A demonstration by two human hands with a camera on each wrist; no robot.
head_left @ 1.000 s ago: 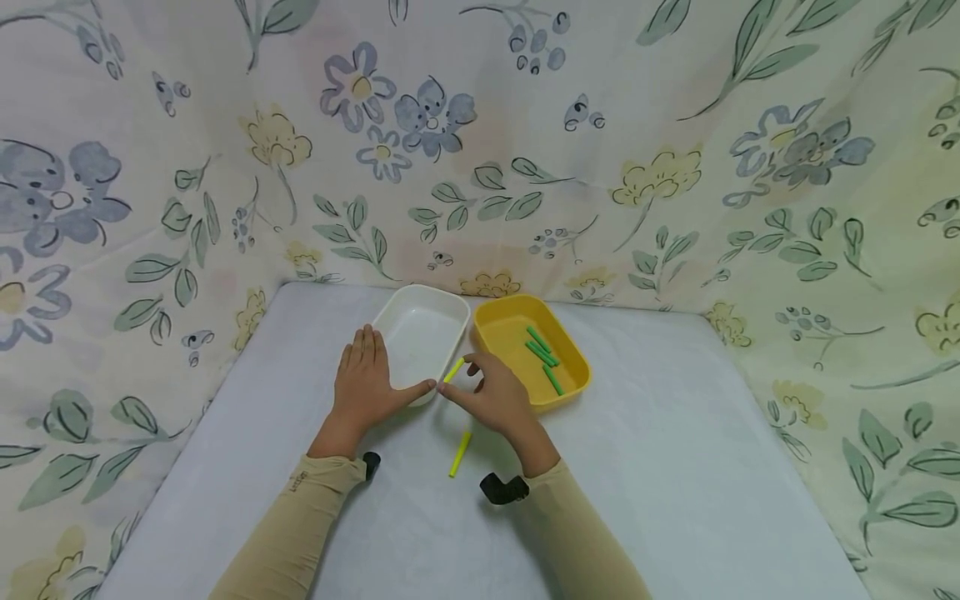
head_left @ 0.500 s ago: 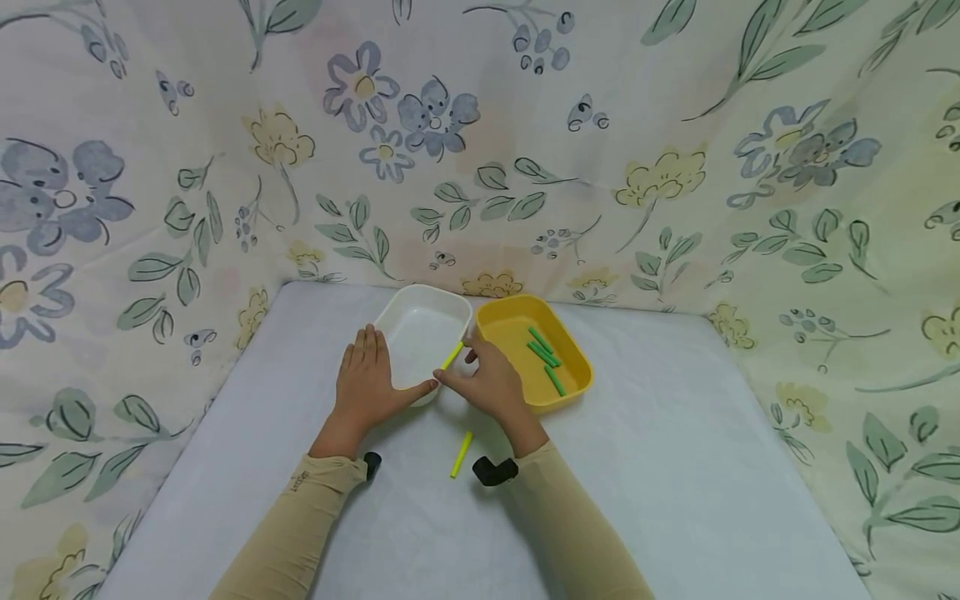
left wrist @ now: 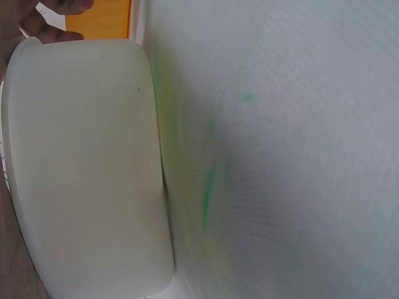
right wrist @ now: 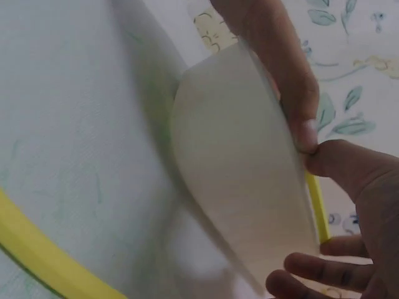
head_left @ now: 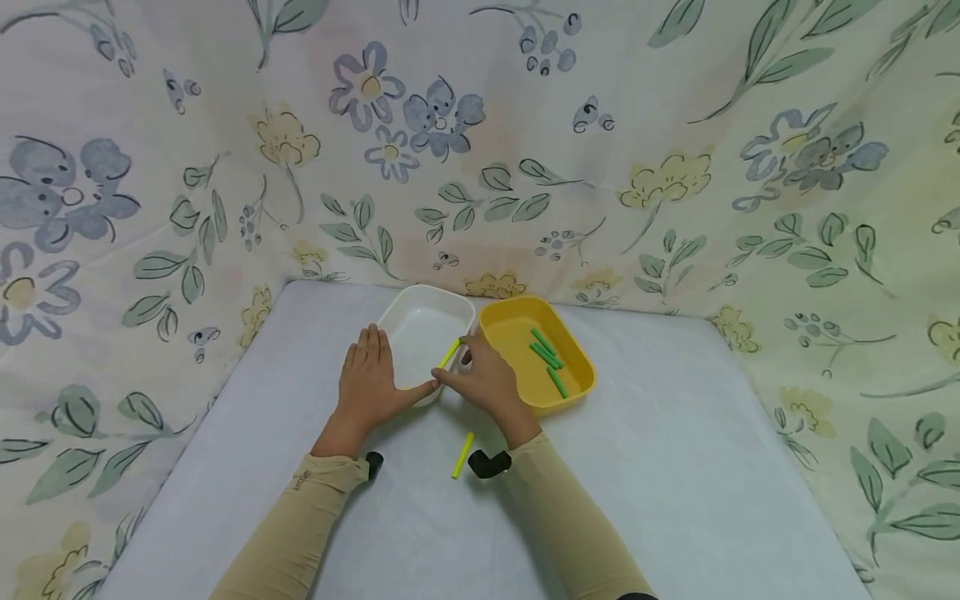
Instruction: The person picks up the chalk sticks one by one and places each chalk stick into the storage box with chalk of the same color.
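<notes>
My left hand (head_left: pixel 366 382) rests over the left side of a white plastic tray (head_left: pixel 427 291), fingers straight and thumb stretched along the near rim. A short yellow stick (head_left: pixel 449 354) lies along the tray's right rim. My right hand (head_left: pixel 487 379) holds it there between thumb and fingers, one end at each. In the right wrist view the yellow stick (right wrist: pixel 317 208) runs along the rim, and the two thumb tips meet near the corner. The left wrist view shows mostly the tray's outer wall (left wrist: pixel 87 168).
A yellow tray (head_left: pixel 498 312) stands just right of the white one, with several green sticks (head_left: pixel 557 382) in it. Another yellow stick (head_left: pixel 462 455) lies on the white cloth (head_left: pixel 675 467) in front. Floral fabric (head_left: pixel 495 225) hangs behind and at the sides.
My right hand has moved slightly left and forward, bringing the yellow stick from a tilt near the corner onto the white tray's right rim. My left hand has stayed put.
</notes>
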